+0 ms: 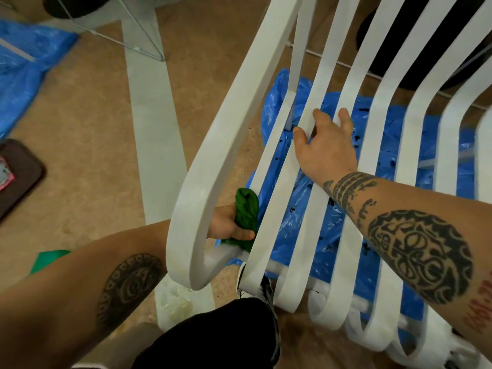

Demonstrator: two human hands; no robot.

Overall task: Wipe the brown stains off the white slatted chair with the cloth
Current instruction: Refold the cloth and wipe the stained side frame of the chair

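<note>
Cloth (246, 209) of dark green, bunched into a narrow wad, sits in the left hand (229, 225), whose fingers and thumb close around its lower half. The wad stands roughly upright in the view. Its top end touches the edge of the outermost slat and its lower end trails toward the seat's front edge. It lies inside the loop of the armrest (226, 129), which hides the wrist.

The white slatted chair (415, 134) fills the right side of the view. Its slats (378, 123) are long, glossy and parallel, running from the curled front edge near the person up and away toward the backrest at top right. The armrest follows the same diagonal and bends back under itself at the near end.

The right hand (326, 147) lies on the seat near the bend, its thumb and fingers hooking over the slats there.

A blue plastic sheet (300, 217) speckled with dark spots covers the floor (93, 129) beneath the chair.
</note>
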